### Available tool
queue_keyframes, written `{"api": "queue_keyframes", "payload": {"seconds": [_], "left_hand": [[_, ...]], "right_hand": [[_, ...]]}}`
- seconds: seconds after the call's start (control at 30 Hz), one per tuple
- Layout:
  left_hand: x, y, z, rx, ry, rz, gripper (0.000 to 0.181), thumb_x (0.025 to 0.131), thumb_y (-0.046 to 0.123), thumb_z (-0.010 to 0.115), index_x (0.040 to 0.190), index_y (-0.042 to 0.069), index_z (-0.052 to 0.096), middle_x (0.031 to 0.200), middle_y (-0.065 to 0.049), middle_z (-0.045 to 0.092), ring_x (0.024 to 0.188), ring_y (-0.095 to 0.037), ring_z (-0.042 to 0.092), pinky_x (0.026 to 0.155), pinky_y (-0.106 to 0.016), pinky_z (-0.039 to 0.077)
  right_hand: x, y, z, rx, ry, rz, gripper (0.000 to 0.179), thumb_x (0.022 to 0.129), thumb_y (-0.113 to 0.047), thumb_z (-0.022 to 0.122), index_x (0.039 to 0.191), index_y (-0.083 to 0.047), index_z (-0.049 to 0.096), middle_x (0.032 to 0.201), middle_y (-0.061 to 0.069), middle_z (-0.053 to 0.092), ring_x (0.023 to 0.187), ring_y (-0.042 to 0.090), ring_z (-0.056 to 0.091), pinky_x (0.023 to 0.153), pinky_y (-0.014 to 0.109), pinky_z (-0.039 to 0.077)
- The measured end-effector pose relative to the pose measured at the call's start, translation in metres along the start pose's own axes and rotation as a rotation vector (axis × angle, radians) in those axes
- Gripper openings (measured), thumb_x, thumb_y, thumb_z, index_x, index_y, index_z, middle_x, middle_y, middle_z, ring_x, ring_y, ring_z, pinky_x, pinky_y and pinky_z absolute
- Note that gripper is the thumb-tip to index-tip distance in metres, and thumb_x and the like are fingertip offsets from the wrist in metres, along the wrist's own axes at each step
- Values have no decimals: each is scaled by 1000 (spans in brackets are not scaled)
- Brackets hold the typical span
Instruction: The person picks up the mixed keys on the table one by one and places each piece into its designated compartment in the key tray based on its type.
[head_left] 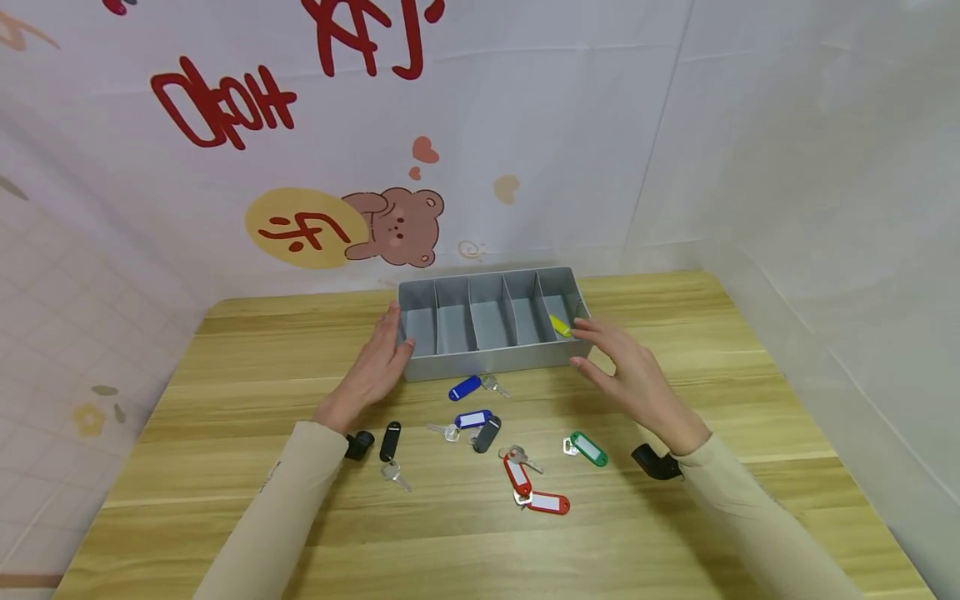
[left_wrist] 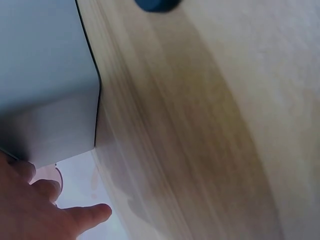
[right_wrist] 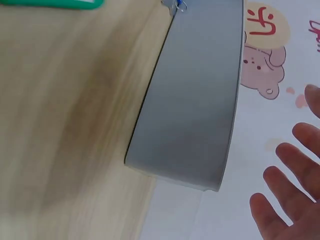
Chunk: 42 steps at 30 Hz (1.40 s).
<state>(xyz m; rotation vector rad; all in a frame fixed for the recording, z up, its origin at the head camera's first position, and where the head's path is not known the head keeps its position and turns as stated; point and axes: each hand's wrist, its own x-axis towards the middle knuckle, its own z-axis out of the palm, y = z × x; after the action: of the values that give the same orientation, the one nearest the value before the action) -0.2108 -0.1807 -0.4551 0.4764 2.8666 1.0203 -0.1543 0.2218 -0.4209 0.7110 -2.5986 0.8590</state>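
Resting along the left end of the grey tray (head_left: 492,361), the left hand (head_left: 373,357) has its fingers fairly straight, with the thumb by the front corner, and it grips nothing. The right hand (head_left: 628,375) is at the opposite end, fingers spread and relaxed, thumb apart, nothing held; its fingertips come close to the rim, though whether any of them touches is hard to tell. The tray sits toward the back of the bench (head_left: 637,542), its five compartments facing up, and a yellow tag (head_left: 559,326) lies in the rightmost one. It looks like thin, smooth plastic, probably light and fairly stiff, so it would likely slide at a small push; the two short end walls seem the best hold, pressed evenly from both sides, since the thin dividers (head_left: 511,308) might flex. In front lie blue tags (head_left: 465,387), black ones (head_left: 390,442), red ones (head_left: 517,475) and a green tag (head_left: 589,449), with metal keys (head_left: 393,472) among them. Those tags should be light, hard and slick, sturdy enough to pinch across their long edges, while the loose keys may swing or snag on a neighbour.
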Motion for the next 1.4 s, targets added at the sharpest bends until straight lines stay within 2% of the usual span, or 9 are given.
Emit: {"api": "queue_keyframes", "payload": {"seconds": [0.27, 0.57, 0.73, 0.87, 0.93, 1.07, 1.17, 1.3, 1.4], "left_hand": [[-1, 1, 0, 10, -19, 17, 71, 112, 29, 33, 164, -2, -4, 173, -16, -5, 158, -38, -2, 125, -55, 9], [-3, 0, 0, 25, -20, 25, 70, 112, 28, 33, 163, -2, -3, 172, -18, -4, 158, -39, 0, 125, -55, 11], [-4, -1, 0, 38, -21, 26, 70, 112, 28, 34, 163, -3, -3, 172, -19, -3, 158, -40, 2, 125, -56, 12], [-5, 0, -1, 53, -25, 27, 70, 112, 29, 34, 163, -3, -2, 173, -18, -3, 158, -40, 2, 125, -57, 12], [-5, 0, -1, 56, -27, 25, 70, 112, 30, 34, 163, -2, -3, 173, -18, -3, 158, -39, 2, 125, -57, 12], [-6, 0, -2, 57, -31, 8, 71, 112, 31, 34, 164, -1, -3, 173, -16, -5, 158, -39, 0, 123, -61, 13], [-7, -1, -1, 62, -33, -5, 71, 112, 33, 33, 164, 1, -4, 173, -13, -5, 158, -37, -1, 123, -63, 14], [-7, -2, -1, 68, -30, -1, 72, 113, 35, 32, 164, 1, -4, 173, -13, -5, 158, -37, -1, 122, -64, 14], [-7, -1, -2, 69, -23, 4, 72, 113, 35, 33, 164, 0, -3, 173, -14, -4, 158, -39, 0, 121, -65, 15]], "right_hand": [[-28, -4, -10, -25, -75, -24, 50, 92, -14, 80, 139, -5, 65, 149, 12, 58, 137, 37, 52, 107, 60, 44], [-47, -3, -14, 2, -141, -93, 59, 89, -17, 83, 143, -9, 62, 148, 10, 58, 135, 34, 56, 104, 55, 47], [-54, 0, -13, 38, -187, -123, 68, 85, -14, 86, 148, -14, 58, 151, 11, 56, 137, 33, 54, 113, 37, 42], [-57, 3, -10, 84, -231, -127, 66, 87, -17, 85, 147, -10, 58, 151, 10, 56, 137, 33, 53, 116, 22, 34], [-59, 4, -8, 110, -257, -110, 65, 88, -21, 85, 146, -8, 59, 150, 7, 57, 137, 32, 54, 115, 23, 35], [-62, 6, -3, 133, -312, -68, 61, 90, -27, 83, 145, -11, 61, 146, 1, 61, 134, 28, 57, 109, 39, 46], [-63, 7, 3, 154, -347, -34, 56, 90, -28, 83, 141, -14, 64, 141, -1, 65, 130, 26, 61, 104, 49, 50], [-64, 9, 9, 196, -382, 2, 48, 89, -26, 84, 134, -17, 70, 135, -7, 67, 126, 20, 62, 103, 46, 51], [-65, 10, 13, 223, -398, -14, 41, 89, -23, 84, 129, -19, 73, 131, -12, 68, 122, 15, 63, 102, 41, 52]]}}
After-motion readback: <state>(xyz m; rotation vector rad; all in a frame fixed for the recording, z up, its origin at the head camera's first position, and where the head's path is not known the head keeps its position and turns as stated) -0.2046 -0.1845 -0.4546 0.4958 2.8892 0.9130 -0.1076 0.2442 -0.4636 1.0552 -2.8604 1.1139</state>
